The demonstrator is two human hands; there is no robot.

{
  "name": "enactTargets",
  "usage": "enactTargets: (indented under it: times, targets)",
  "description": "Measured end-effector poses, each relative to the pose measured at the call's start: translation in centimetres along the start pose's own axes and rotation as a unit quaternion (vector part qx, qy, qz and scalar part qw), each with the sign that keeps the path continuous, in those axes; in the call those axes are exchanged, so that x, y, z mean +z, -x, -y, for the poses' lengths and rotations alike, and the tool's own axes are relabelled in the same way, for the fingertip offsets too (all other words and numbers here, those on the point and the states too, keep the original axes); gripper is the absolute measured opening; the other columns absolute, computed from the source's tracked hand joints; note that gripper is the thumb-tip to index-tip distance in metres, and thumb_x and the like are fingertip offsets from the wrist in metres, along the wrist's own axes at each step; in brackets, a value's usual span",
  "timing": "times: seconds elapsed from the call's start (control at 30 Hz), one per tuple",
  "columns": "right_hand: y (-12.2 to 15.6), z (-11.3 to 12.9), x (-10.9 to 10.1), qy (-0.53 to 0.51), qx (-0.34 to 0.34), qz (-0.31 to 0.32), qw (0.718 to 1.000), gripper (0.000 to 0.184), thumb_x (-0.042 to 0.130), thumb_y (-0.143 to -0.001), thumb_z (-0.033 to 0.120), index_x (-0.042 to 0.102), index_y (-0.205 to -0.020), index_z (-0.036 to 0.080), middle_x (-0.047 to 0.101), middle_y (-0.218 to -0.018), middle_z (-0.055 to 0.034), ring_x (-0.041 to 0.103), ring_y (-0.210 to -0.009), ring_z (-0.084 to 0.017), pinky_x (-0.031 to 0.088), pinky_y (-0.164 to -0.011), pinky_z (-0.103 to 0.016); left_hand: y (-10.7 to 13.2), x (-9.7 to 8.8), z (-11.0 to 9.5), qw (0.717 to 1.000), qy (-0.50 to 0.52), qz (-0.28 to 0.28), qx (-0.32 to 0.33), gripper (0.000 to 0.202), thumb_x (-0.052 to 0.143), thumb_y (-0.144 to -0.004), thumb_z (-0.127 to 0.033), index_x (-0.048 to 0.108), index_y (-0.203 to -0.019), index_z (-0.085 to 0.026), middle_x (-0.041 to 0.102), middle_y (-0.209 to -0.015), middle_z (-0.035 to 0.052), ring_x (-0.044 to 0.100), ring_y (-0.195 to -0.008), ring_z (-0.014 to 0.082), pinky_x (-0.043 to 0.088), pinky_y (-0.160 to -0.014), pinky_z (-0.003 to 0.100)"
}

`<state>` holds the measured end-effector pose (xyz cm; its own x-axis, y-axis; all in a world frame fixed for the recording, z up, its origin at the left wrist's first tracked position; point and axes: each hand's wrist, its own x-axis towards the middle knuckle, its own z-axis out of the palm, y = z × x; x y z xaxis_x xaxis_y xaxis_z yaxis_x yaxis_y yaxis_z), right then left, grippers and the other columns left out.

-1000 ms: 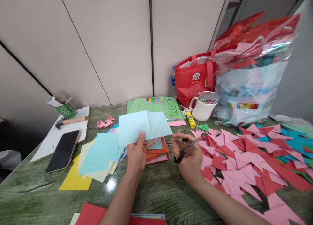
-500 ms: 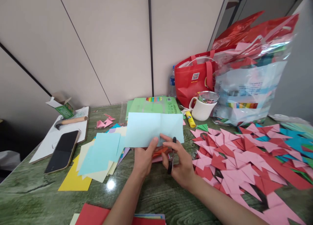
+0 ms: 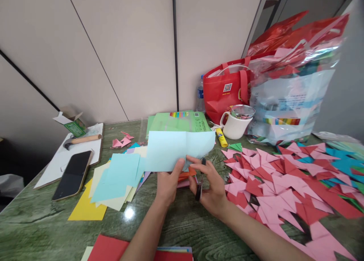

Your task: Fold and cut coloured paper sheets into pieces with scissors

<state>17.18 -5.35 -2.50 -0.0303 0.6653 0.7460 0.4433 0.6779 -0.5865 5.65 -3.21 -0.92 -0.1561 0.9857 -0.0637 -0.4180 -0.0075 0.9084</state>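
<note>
Curled since half a second ago: lower right corner of the pale-blue sheet (image 3: 166,149). Table (image 3: 57,234), green, streaked. Sheet, creased, raised above it, gripped by the left hand (image 3: 167,183), thumb foremost. Right hand (image 3: 212,189), fingers at sheet's lower edge, also holding scissors (image 3: 198,193), dark-handled.

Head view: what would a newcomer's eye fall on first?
Probably the pink and red folded papers spread over the right of the table. Next, the pale blue sheet held up at centre by the left hand, with black-handled scissors in the right hand. A red bag stands at back right.
</note>
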Motion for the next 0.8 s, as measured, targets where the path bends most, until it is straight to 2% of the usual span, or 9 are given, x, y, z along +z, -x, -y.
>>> enactTargets:
  times: [0.1,0.2,0.3,0.37,0.4,0.5,0.67,0.8]
  targets:
    - [-0.1,-0.1,-0.1,-0.013,-0.004,0.000,1.000,0.044,0.055,-0.070,0.003,0.046,-0.108,0.024,0.056,-0.115,-0.0092,0.057,-0.095,-0.023,0.041,-0.085,-0.044,-0.1,0.1,0.0,0.999,-0.036,0.005,0.010,0.041,0.064,-0.066,-0.031,0.057,-0.104,-0.017,0.061,-0.108,0.0081,0.054,-0.103,0.0209,0.039,-0.092,0.036]
    - [-0.4,0.2,-0.1,-0.043,0.002,0.016,0.999,0.039,0.058,-0.070,0.007,0.050,-0.105,0.024,0.061,-0.104,-0.0078,0.058,-0.090,-0.021,0.045,-0.079,-0.038,-0.4,0.2,-0.4,0.998,-0.037,-0.043,0.009,0.041,0.065,-0.065,-0.032,0.057,-0.101,-0.016,0.063,-0.102,0.0082,0.056,-0.100,0.0217,0.043,-0.088,0.036]
    - [-0.5,0.9,0.0,-0.136,0.066,0.104,0.983,0.031,0.060,-0.071,0.015,0.052,-0.101,0.023,0.064,-0.080,-0.0026,0.061,-0.071,-0.016,0.049,-0.066,-0.029,-0.7,0.2,-1.2,0.996,0.030,-0.081,-0.025,0.040,0.066,-0.064,-0.031,0.056,-0.100,-0.016,0.066,-0.090,0.0064,0.062,-0.086,0.0215,0.049,-0.080,0.039]
    - [-0.4,1.5,0.1,-0.227,0.136,0.202,0.943,0.031,0.063,-0.070,0.021,0.052,-0.100,0.022,0.063,-0.072,-0.0001,0.059,-0.061,-0.014,0.049,-0.059,-0.026,-0.9,0.3,-1.8,0.992,0.081,-0.089,-0.029,0.036,0.067,-0.064,-0.027,0.057,-0.097,-0.017,0.067,-0.087,0.0045,0.064,-0.076,0.0203,0.051,-0.075,0.042]
    - [-0.4,1.8,0.2,-0.264,0.173,0.248,0.916,0.031,0.065,-0.069,0.024,0.051,-0.097,0.022,0.062,-0.071,0.0005,0.059,-0.060,-0.014,0.048,-0.057,-0.026,-1.0,0.3,-2.1,0.990,0.102,-0.094,-0.009,0.034,0.067,-0.064,-0.025,0.057,-0.096,-0.017,0.067,-0.087,0.0034,0.064,-0.074,0.0193,0.051,-0.075,0.043]
    - [0.0,2.2,0.4,-0.332,0.254,0.313,0.853,0.033,0.071,-0.061,0.031,0.051,-0.086,0.021,0.059,-0.070,0.0015,0.055,-0.059,-0.014,0.046,-0.056,-0.025,-0.9,0.6,-2.7,0.988,0.131,-0.078,0.039,0.035,0.066,-0.066,-0.023,0.057,-0.099,-0.019,0.066,-0.093,0.0041,0.063,-0.081,0.0205,0.048,-0.080,0.047]
    - [0.3,2.0,0.6,-0.389,0.330,0.304,0.804,0.036,0.073,-0.056,0.037,0.051,-0.078,0.020,0.054,-0.067,0.0022,0.050,-0.057,-0.012,0.041,-0.049,-0.022,-0.2,1.4,-2.8,0.988,0.128,-0.073,0.051,0.032,0.065,-0.067,-0.023,0.059,-0.098,-0.020,0.065,-0.097,0.0037,0.062,-0.087,0.0217,0.047,-0.083,0.045]
    - [0.3,1.8,0.8,-0.408,0.347,0.283,0.795,0.036,0.074,-0.056,0.037,0.050,-0.078,0.019,0.052,-0.064,0.0033,0.046,-0.055,-0.011,0.038,-0.047,-0.021,0.0,1.3,-1.8,0.991,0.094,-0.079,0.046,0.028,0.065,-0.067,-0.029,0.061,-0.092,-0.019,0.067,-0.091,0.0037,0.059,-0.093,0.0215,0.047,-0.084,0.038]
